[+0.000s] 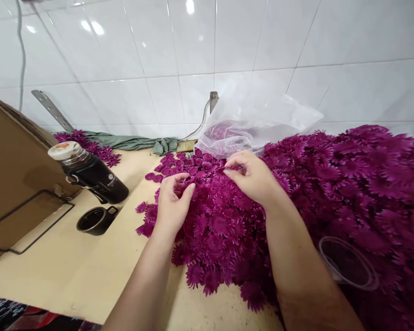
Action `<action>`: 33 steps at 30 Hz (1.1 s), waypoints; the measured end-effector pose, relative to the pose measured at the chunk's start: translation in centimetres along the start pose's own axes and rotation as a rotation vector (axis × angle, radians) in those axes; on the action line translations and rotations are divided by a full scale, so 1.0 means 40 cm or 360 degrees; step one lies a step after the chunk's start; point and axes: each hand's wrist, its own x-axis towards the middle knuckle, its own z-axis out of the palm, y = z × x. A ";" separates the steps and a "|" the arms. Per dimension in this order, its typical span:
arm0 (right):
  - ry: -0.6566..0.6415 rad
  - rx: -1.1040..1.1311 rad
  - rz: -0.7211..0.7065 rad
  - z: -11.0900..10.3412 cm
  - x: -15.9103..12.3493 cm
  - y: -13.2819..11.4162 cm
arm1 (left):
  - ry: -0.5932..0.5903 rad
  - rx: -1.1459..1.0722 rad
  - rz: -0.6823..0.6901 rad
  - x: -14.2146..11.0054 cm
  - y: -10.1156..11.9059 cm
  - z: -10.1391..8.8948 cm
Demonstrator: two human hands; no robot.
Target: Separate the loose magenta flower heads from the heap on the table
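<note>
A large heap of magenta artificial flower heads (331, 193) covers the right half of the beige table (72, 271). My left hand (174, 200) rests on the heap's left side, fingers curled and pinching a flower head. My right hand (251, 177) is a little further back, thumb and fingers pinched on another magenta flower piece. Both forearms reach in from the bottom edge.
A clear plastic bag (258, 119) with more flowers lies against the tiled wall. A black flask (91, 172) lies tilted by a cardboard box (14, 174), its black cup (96, 219) beside it. A clear plastic cup (348, 264) sits in the heap. Green cloth (131, 142) lies at the back.
</note>
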 end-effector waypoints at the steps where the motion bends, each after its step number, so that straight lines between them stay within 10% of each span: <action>1: -0.0066 0.0006 0.0044 0.012 0.000 -0.006 | -0.0027 0.0048 0.0067 -0.004 0.006 0.005; 8: -0.0148 -0.0062 0.0059 0.039 0.000 -0.034 | -0.0276 0.0028 0.0179 -0.031 0.045 0.048; 15: -0.0333 0.0336 0.0115 0.042 0.001 -0.031 | -0.0389 -0.0386 -0.0231 -0.025 0.027 0.068; 23: -0.0256 0.0554 0.0002 0.077 -0.010 -0.063 | -0.0010 -0.0852 -0.0585 0.006 0.045 0.062; 29: -0.0163 0.0709 -0.0084 -0.026 -0.029 -0.088 | 0.0399 -0.1062 -0.0789 0.048 0.051 0.005; 33: -0.0102 0.0091 0.0186 -0.066 -0.032 -0.058 | -0.0021 -0.0886 -0.0750 0.013 0.051 -0.005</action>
